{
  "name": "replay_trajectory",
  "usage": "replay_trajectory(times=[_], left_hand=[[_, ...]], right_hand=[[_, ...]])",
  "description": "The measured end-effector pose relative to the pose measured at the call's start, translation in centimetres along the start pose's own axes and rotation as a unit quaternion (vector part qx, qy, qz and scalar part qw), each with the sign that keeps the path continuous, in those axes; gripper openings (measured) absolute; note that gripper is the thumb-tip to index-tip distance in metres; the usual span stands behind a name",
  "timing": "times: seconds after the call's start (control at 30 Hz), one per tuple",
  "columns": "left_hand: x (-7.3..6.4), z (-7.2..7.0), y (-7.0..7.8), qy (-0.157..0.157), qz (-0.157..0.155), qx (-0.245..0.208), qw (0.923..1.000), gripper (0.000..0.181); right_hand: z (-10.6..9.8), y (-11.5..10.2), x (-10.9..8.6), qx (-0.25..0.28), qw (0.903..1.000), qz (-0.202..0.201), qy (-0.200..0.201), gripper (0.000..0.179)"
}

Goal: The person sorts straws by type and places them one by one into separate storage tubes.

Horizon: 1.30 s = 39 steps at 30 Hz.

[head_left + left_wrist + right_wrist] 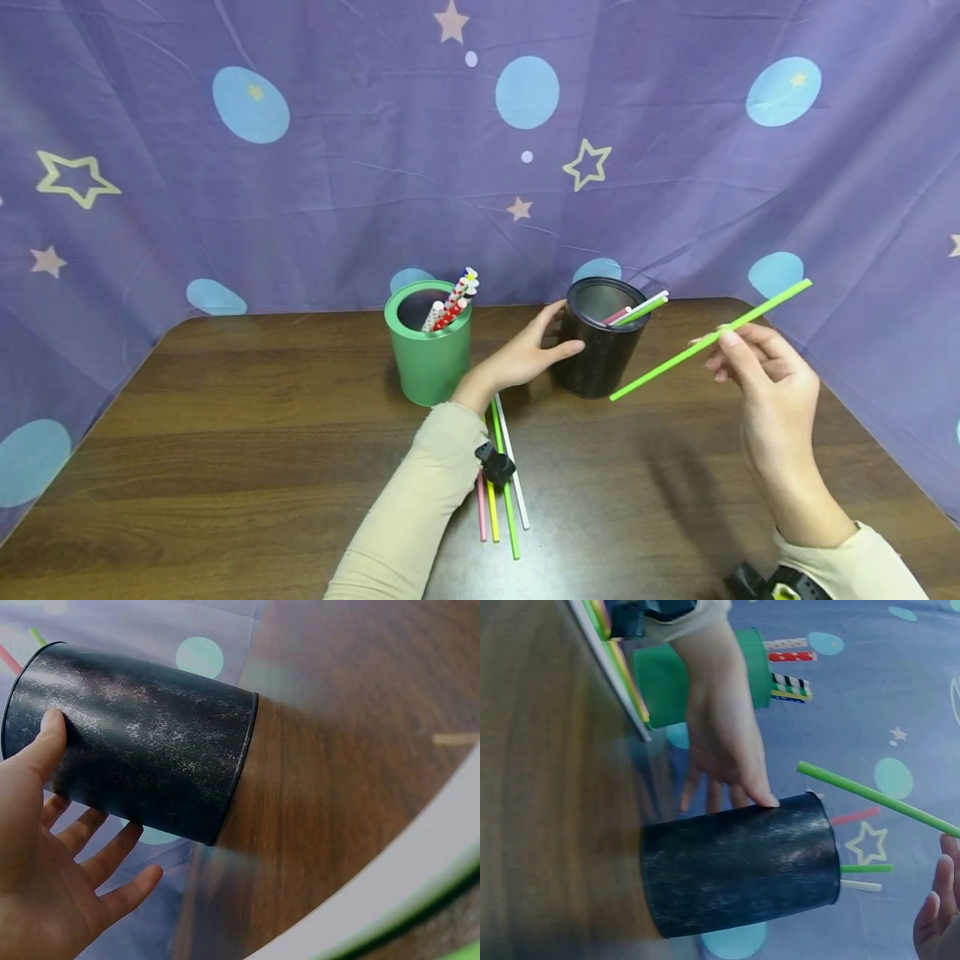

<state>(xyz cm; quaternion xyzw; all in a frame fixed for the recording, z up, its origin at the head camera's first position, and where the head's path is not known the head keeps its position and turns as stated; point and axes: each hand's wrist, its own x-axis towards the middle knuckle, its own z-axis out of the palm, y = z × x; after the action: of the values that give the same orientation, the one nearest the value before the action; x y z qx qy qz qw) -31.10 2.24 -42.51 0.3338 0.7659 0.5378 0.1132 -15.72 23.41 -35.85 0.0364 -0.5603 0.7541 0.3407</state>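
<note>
My left hand (528, 348) holds the side of a black cup (597, 354), thumb on its near wall and fingers reaching toward the far side. In the left wrist view the little finger stands apart from the cup's wall. Pink, green and white straws (637, 310) lean out of this cup. Between thumb and fingertips, my right hand (780, 392) pinches a light green straw (675, 362) near its middle. The straw slants in the air, its lower end close to the black cup in the head view.
A green cup (431, 367) with several patterned straws (453, 302) stands left of the black one. Loose pink, yellow, green and white straws (512, 500) lie under the left forearm. Behind the wooden table (247, 450) hangs a purple curtain (337, 183).
</note>
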Motion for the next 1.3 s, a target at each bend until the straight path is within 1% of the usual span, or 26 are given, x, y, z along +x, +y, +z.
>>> replay_trajectory(times=[0.1,0.23,0.43,0.5,0.57,0.67,0.77,0.9,0.97,1.0,1.17,1.23,1.3], left_hand=[[0.0,0.0,0.0,0.0,-0.002,-0.002,1.0,0.07],[0.0,0.0,0.0,0.0,-0.002,-0.003,1.0,0.07],[0.0,0.0,-0.2,0.0,-0.001,0.004,1.0,0.07],[0.0,0.0,-0.3,-0.001,0.0,0.006,1.0,0.07],[0.0,0.0,-0.3,-0.002,0.0,0.006,1.0,0.07],[0.1,0.0,-0.3,-0.002,-0.001,0.007,1.0,0.071],[0.1,0.0,-0.4,-0.001,0.0,0.007,1.0,0.071],[0.2,0.0,-0.5,0.0,0.002,0.005,1.0,0.071],[0.2,0.1,-0.6,0.001,0.002,0.005,1.0,0.071],[0.2,0.0,-0.5,0.001,0.003,0.004,1.0,0.07],[0.2,0.0,-0.4,0.002,0.004,0.004,1.0,0.071],[0.2,0.0,-0.3,0.002,0.003,0.003,1.0,0.071],[0.1,0.0,-0.3,0.002,0.002,0.002,1.0,0.071]], right_hand=[[0.1,-0.2,0.6,0.059,0.9976,-0.025,0.024,0.004],[0.3,-0.5,1.4,0.111,0.9912,-0.047,0.056,0.003],[0.7,-0.3,2.5,0.144,0.9831,-0.061,0.096,0.006],[0.8,0.0,2.8,0.15,0.9805,-0.073,0.105,0.008],[0.9,0.3,3.1,0.145,0.9784,-0.096,0.112,0.008],[1.1,0.9,3.5,0.132,0.9772,-0.122,0.114,0.008],[1.3,1.5,3.6,0.101,0.9814,-0.123,0.107,0.006],[1.3,2.1,3.7,0.048,0.99,-0.089,0.098,0.006],[1.2,2.4,3.7,0.013,0.9928,-0.073,0.094,0.008],[1.2,2.6,3.8,0.003,0.9937,-0.062,0.094,0.008],[1.0,3.3,3.7,-0.053,0.9952,-0.028,0.078,0.011],[0.9,3.6,3.6,-0.074,0.9949,-0.024,0.065,0.011],[0.9,3.9,3.5,-0.108,0.9926,-0.02,0.053,0.011]])
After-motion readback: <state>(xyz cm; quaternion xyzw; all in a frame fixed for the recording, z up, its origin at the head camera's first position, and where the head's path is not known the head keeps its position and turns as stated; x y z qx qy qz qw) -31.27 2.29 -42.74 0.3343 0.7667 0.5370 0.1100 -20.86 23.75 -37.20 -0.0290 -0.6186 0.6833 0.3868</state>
